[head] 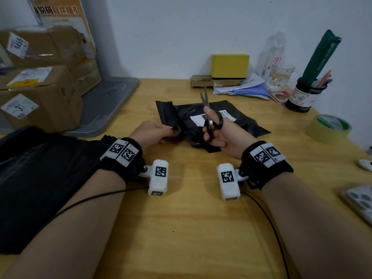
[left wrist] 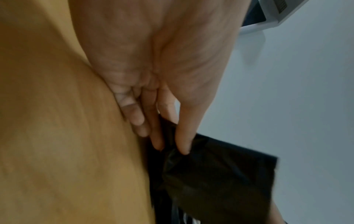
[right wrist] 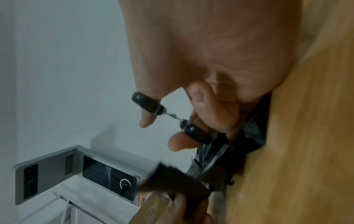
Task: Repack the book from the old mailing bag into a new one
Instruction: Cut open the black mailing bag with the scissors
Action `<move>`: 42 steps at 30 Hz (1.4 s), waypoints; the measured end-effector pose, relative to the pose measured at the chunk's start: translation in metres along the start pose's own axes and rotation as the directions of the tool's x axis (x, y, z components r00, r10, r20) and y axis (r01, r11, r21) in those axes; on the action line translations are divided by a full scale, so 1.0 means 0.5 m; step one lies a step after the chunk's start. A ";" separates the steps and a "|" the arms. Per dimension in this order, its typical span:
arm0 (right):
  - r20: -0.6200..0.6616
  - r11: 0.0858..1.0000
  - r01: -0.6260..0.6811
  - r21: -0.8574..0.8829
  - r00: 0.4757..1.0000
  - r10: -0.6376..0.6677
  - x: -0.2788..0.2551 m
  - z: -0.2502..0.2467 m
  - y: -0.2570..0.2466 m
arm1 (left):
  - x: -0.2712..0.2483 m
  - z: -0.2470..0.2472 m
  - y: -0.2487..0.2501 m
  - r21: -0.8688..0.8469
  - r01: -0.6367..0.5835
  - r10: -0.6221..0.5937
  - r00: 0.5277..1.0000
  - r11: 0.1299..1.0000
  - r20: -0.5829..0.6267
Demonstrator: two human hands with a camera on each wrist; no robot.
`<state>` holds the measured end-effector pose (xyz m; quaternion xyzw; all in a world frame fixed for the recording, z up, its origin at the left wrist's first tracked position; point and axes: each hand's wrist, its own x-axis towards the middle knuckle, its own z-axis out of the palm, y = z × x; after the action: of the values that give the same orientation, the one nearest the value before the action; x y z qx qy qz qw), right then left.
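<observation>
The old black mailing bag (head: 181,112) with a white shipping label (head: 198,119) lies mid-table; the book inside is hidden. My left hand (head: 155,131) pinches the bag's near left edge, and in the left wrist view its fingertips (left wrist: 182,145) pinch crumpled black plastic (left wrist: 220,174). My right hand (head: 219,133) grips black-handled scissors (head: 209,117), the blades slightly parted and pointing up and away over the bag. In the right wrist view the scissors' handle loops (right wrist: 197,134) ring my thumb and a finger. More black mailing bags (head: 40,178) lie flat at the near left.
Cardboard parcels (head: 40,93) are stacked on a grey tray (head: 112,101) at the left. Along the back sit a yellow box (head: 229,65), papers, a glass mug, a bottle and a pen jar (head: 302,95). A tape roll (head: 328,127) sits at the right edge; a phone (head: 360,200) lies near right.
</observation>
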<state>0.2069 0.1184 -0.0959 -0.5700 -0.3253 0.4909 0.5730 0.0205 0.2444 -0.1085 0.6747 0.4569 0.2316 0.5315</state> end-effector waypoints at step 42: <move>0.321 0.910 -0.227 -0.348 0.883 0.343 -0.051 -0.024 -0.057 | 0.021 0.003 0.006 -0.418 0.075 -0.155 0.975 0.905 -0.160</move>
<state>0.2158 0.0944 -0.0649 -0.5879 -0.4111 0.6149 0.3275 0.0278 0.2524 -0.1082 0.4949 0.4858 0.3534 0.6278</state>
